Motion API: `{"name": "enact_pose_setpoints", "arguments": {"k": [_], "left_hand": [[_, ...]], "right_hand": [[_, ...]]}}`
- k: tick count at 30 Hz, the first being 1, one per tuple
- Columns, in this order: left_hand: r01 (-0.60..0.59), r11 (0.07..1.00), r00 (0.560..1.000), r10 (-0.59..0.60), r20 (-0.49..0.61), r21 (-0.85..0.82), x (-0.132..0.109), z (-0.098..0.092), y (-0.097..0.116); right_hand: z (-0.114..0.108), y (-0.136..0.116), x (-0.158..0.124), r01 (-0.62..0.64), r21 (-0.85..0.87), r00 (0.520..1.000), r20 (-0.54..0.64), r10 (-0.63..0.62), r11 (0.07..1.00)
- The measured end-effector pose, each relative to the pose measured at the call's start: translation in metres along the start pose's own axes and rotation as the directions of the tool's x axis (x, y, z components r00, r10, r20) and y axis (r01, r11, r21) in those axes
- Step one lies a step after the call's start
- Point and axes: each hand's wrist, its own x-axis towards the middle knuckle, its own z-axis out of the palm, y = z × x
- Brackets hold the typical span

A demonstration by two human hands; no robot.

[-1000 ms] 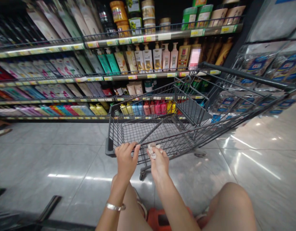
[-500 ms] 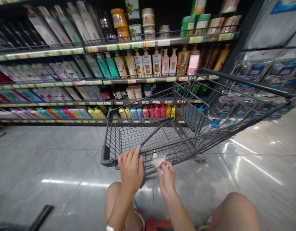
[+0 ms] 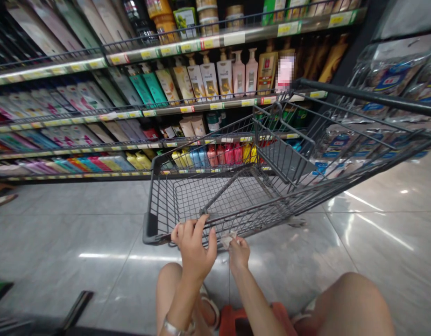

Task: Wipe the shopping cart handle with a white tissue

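Note:
A dark grey wire shopping cart point(image 3: 283, 161) stands across in front of me, its basket holding nothing that I can see. My left hand point(image 3: 196, 249) is hooked over the near top rim, close to the cart's left corner, fingers curled on it and thumb apart. Just to the right and slightly lower, my right hand point(image 3: 239, 254) pinches a crumpled whitish tissue or cloth point(image 3: 228, 240). That piece lies against the wires of the cart's near side, and my fingers hide part of it.
Behind the cart, shelves point(image 3: 197, 110) hold several rows of pump bottles point(image 3: 224, 77) and jars. Clear packets point(image 3: 385, 81) hang at the right. Between my legs is a red-orange stool point(image 3: 231, 322). A dark bar point(image 3: 77, 308) rises at lower left above the shiny tiled floor point(image 3: 68, 228).
My right hand has brought the whitish piece closer to the cart's wire side, where less of it shows. My left hand remains on the rim. The view has shifted a little.

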Motion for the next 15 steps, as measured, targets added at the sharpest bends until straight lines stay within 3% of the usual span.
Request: {"name": "enact_pose_setpoints", "arguments": {"k": [9,15], "left_hand": [[-0.004,1.000,1.000,0.004,-0.031,0.002,0.000,0.005,0.000],[0.022,1.000,0.999,-0.022,-0.036,-0.010,-0.001,0.009,0.001]], "right_hand": [[-0.014,0.011,0.028,-0.136,-0.008,0.986,-0.093,0.135,0.991],[-0.007,0.003,0.023,-0.173,0.002,0.981,-0.085,0.172,0.985]]}}
